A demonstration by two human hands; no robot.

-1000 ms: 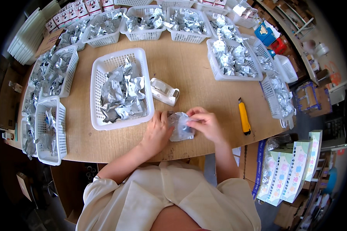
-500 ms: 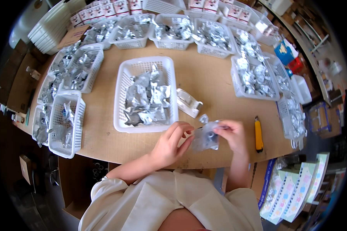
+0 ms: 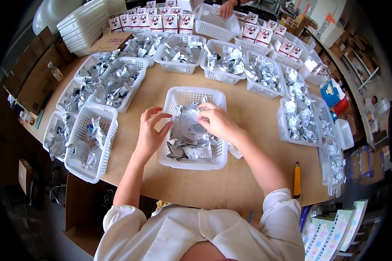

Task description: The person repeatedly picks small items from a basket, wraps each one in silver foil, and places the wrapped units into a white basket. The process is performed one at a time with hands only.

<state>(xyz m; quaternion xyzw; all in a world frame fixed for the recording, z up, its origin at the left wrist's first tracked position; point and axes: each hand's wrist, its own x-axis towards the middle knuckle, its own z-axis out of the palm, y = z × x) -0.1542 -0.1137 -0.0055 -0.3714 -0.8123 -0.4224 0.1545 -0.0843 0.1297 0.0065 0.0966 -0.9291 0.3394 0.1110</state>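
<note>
In the middle of the table stands a white plastic basket [image 3: 160, 152] with silver foil pouches [image 3: 191, 141] heaped in it. My right hand [image 3: 217, 122] reaches over its right side, fingertips closed on the edge of a foil pouch [image 3: 186, 122] on top of the heap. At the left rim hovers my left hand [image 3: 151, 128], thumb and fingers apart with nothing between them. Partly hidden under my right forearm, a white tape dispenser [image 3: 234, 151] lies beside the basket.
A yellow utility knife [image 3: 297, 180] lies near the right front edge. More foil-filled baskets [image 3: 181, 67] ring the table's left, back and right. Small printed boxes [image 3: 185, 22] stand behind them. Another person's hand [image 3: 226, 8] is at a white basket [image 3: 215, 28] at the back.
Both hands have moved from the table's front edge to the basket. The clear bag with a dark round part that the right hand held is no longer distinguishable. The view has shifted.
</note>
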